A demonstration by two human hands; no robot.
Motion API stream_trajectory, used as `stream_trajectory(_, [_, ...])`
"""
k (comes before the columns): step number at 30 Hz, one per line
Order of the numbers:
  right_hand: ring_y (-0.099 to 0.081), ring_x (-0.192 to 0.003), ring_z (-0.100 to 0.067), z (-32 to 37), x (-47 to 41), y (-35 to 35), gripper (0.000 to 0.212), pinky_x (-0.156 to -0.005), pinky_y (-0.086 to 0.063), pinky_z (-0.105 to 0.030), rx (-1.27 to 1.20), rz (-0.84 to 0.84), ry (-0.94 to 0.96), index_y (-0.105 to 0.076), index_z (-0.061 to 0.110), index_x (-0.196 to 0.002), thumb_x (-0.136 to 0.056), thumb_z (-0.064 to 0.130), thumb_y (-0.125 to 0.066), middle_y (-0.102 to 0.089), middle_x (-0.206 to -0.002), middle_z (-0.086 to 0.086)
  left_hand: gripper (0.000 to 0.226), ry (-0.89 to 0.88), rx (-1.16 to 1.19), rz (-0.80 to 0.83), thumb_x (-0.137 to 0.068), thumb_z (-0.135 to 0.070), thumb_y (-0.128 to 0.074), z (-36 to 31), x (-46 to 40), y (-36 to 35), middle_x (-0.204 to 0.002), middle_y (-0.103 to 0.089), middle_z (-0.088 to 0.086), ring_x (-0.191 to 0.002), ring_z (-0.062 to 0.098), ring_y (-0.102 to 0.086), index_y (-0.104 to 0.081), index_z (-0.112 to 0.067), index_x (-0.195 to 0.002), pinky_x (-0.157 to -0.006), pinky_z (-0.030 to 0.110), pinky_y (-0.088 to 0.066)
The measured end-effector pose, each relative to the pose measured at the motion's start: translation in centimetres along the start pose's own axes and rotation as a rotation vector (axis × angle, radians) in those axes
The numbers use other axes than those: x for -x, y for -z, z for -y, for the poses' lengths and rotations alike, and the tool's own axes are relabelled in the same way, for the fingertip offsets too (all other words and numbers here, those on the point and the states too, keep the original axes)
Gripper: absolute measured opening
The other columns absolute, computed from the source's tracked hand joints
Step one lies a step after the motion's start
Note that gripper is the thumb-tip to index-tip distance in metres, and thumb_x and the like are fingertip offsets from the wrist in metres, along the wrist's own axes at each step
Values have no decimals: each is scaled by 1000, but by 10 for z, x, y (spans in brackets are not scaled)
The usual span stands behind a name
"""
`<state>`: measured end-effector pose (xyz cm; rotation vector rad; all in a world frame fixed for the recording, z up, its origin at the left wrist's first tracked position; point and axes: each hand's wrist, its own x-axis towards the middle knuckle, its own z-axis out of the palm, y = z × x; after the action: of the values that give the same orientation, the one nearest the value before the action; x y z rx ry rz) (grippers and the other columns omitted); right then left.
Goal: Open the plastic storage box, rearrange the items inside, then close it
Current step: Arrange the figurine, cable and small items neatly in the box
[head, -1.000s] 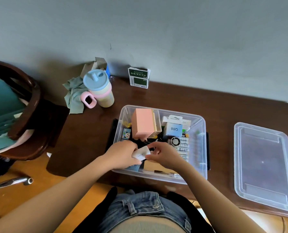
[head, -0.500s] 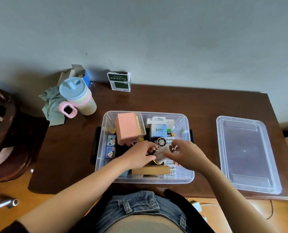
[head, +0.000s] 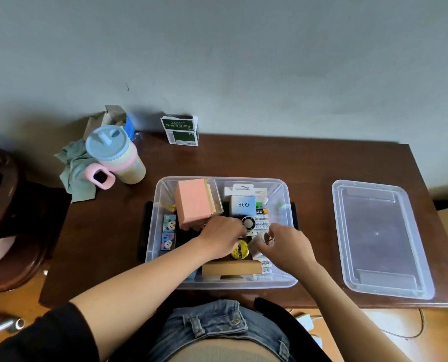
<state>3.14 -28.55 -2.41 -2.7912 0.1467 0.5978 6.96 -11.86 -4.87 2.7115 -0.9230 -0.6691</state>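
Rearranging step under way: both hands are working inside the open clear plastic storage box (head: 283, 202), which is sitting mid-desk near the front edge.

The left hand (head: 221, 237) is reaching in with fingers curled over the items; whether it is grasping anything I cannot tell. The right hand (head: 287, 245) is pinching a small pale roll (head: 262, 240) just above a yellow tape roll (head: 240, 249). The box is holding a pink box (head: 194, 203) at the back left, a blue "Q88" carton (head: 243, 205), panda-print cards (head: 168, 231) along the left wall, a black-and-white round item (head: 248, 222), and a brown flat box (head: 230, 267) at the front. The lid (head: 377, 239) is lying well apart on the right. The next move probably calls for seating the roll in a gap, then fetching the lid.
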Motion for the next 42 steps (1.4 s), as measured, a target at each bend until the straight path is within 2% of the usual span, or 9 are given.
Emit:
stream_trajectory(3, [-41,-50,-11,-1,0,-2,34,-42,-27,-25,-29,-1,-4,-43,17,-70,-86,45,-53,-46,-58,6,19,-59,-135,144,-93,-17,-50,-8,-8,-4,-96,-67,7,-91,29,-62,-66,-11,-100,-67,36,-48])
stream_trajectory(8, [-44,-52,-13,-2,-2,-2,34,-42,-28,-25,-56,5,-13,-50,12,-78,-86,45,-53,-50,-61,3,31,-165,-210,350,-93,-5,-44,-7,-13,-19,-116,-61,4,-104,27,-58,-59,-13,-120,-82,41,-51])
stream_trajectory(11, [-43,-51,-12,-1,-2,-3,33,-42,-26,-25,-51,11,-9,-45,15,-74,-87,45,-52,-48,-60,4,39,-209,-202,369,-95,-1,-40,-2,-15,-21,-122,-57,6,-109,29,-55,-54,-14,-129,-87,42,-49])
stream_trajectory(17, [-38,-48,-12,0,-3,-7,39,-41,-27,-26,-108,57,-7,-35,17,-63,-87,42,-52,-42,-55,4,22,-167,-184,354,-94,-6,-45,1,-11,-28,-110,-59,12,-99,32,-56,-60,-2,-109,-79,37,-44])
stream_trajectory(23, [-34,-47,-12,13,-6,-21,41,-41,-22,-26,-145,80,-65,-32,15,-62,-88,38,-55,-39,-54,2,39,-137,-116,365,-96,-7,-39,11,-5,-21,-133,-53,2,-119,27,-50,-56,-21,-129,-89,36,-45])
stream_trajectory(30, [-61,-85,-27,28,-13,-39,26,-55,-34,-26,-58,42,-166,-51,9,-89,-88,35,-54,-64,-89,-9,35,-3,25,330,-96,-30,-49,10,-3,-18,-132,-53,2,-118,29,-51,-55,-23,-130,-86,34,-42])
stream_trajectory(36, [-61,-91,-25,22,-14,-31,52,-53,-40,-28,-119,228,-133,-50,6,-105,-83,52,-62,-63,-102,-9,32,103,197,393,-97,-36,-47,5,-6,-21,-116,-63,6,-106,27,-57,-63,-14,-113,-85,35,-45])
stream_trajectory(38, [-63,-87,-28,18,-15,-24,60,-67,-50,-39,-173,323,-114,-55,2,-111,-80,51,-65,-65,-106,-15,32,132,271,401,-96,-33,-46,5,-7,-22,-105,-65,10,-95,28,-59,-65,-7,-100,-79,37,-46])
stream_trajectory(42, [-47,-64,-20,11,-14,-17,39,-57,-36,-30,-246,421,-80,-47,12,-67,-80,42,-67,-50,-68,-11,27,175,383,384,-94,-26,-48,4,-9,-27,-80,-58,10,-71,23,-49,-53,-9,-74,-62,33,-34])
